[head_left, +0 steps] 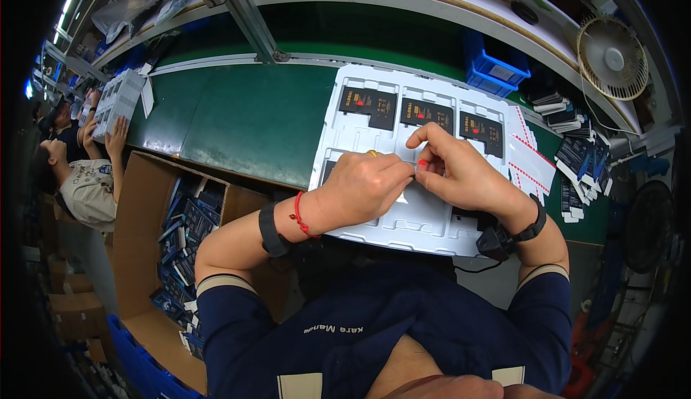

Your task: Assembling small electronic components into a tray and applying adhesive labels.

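My left hand (366,187) and my right hand (464,172) meet over the middle of a white moulded plastic tray (327,136). The left fingers are pinched, and whatever they hold is hidden. At the right fingertips shows a small red sticker (422,162), pinched where the two hands touch. Flat black batteries lie in the tray's pockets: one at the upper left (368,107), one in the middle (427,114), one at the right (481,133). Each bears a small red spot. More batteries beneath my hands are partly covered.
Sheets with rows of red dots (531,165) lie right of the tray, beside piled small boxes (579,158). Blue bins (497,68) and a fan (612,59) stand behind. A carton (140,205) of dark boxes is at left, with a co-worker (86,183) beyond.
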Demonstrator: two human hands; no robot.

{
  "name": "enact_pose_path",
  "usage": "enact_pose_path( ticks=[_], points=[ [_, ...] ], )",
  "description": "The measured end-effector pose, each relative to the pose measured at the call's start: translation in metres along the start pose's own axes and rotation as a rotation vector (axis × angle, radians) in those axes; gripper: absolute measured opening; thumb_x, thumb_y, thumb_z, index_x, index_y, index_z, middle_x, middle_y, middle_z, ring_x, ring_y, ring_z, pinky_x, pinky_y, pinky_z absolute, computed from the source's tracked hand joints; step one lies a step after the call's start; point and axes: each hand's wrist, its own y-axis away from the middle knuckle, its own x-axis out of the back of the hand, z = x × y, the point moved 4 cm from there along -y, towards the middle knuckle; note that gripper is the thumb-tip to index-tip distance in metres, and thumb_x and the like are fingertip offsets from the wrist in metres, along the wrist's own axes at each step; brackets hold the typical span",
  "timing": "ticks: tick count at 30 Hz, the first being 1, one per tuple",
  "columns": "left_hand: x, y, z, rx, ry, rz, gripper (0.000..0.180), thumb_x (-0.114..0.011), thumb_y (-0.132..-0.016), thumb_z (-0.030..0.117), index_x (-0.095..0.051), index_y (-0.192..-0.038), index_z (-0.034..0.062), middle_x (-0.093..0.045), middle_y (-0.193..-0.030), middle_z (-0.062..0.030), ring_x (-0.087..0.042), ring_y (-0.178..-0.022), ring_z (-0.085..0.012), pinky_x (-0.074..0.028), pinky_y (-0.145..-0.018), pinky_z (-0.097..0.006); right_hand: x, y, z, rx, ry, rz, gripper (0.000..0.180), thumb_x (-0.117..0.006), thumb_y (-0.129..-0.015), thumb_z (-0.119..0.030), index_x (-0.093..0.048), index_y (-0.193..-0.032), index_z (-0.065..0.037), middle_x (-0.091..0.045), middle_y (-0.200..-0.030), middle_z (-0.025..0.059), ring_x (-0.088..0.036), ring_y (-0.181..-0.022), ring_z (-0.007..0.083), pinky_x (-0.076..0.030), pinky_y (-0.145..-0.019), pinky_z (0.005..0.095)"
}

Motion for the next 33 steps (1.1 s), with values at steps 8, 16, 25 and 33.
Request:
enact_pose_path(
  ticks=[8, 16, 25, 33],
  points=[
    [0.0, -0.001, 0.001, -0.005, -0.005, -0.006, 0.009, -0.07, -0.078, 0.007, -0.067, -0.087, 0.0044, -0.064, -0.07, -0.0072, -0.064, -0.058, -0.0244, -0.051, -0.052, -0.034, 0.012, 0.014, -0.021, 0.316, 0.383, 0.248, 0.027, -0.071, -0.079, -0.004, -0.059, -0.103, -0.001, -0.062, -0.085, 0.0129, -0.06, -0.084, 0.0279, -0.049, -0.073, 0.0377],
    [-0.001, -0.006, 0.003, -0.012, -0.008, -0.024, 0.008, -0.069, -0.077, 0.004, -0.067, -0.084, 0.0041, -0.065, -0.072, -0.0081, -0.063, -0.059, -0.025, -0.05, -0.053, -0.034, -0.008, 0.018, -0.016, 0.459, 0.779, 0.276, 0.007, -0.069, -0.065, -0.008, -0.065, -0.067, -0.004, -0.059, -0.073, 0.0086, -0.054, -0.081, 0.027, -0.043, -0.072, 0.0359],
    [0.003, -0.006, 0.005, -0.027, 0.005, -0.02, 0.008, -0.069, -0.075, 0.004, -0.066, -0.082, 0.0055, -0.063, -0.07, -0.0069, -0.062, -0.058, -0.0242, -0.049, -0.049, -0.035, -0.026, 0.015, -0.012, 0.453, 0.939, 0.328, 0.016, -0.072, -0.061, -0.014, -0.061, -0.069, -0.004, -0.056, -0.074, 0.0101, -0.052, -0.08, 0.0279, -0.041, -0.074, 0.0368],
    [-0.004, -0.002, 0.018, -0.153, -0.022, -0.2, 0.028, -0.074, -0.073, 0.011, -0.065, -0.098, 0.0049, -0.067, -0.09, -0.0085, -0.066, -0.084, -0.0253, -0.053, -0.069, -0.035, 0.097, 0.052, 0.046, 0.105, 0.535, 0.724, 0.034, -0.079, -0.074, -0.022, -0.069, -0.098, 0.001, -0.07, -0.09, 0.0137, -0.065, -0.084, 0.029, -0.051, -0.075, 0.037]
  ],
)
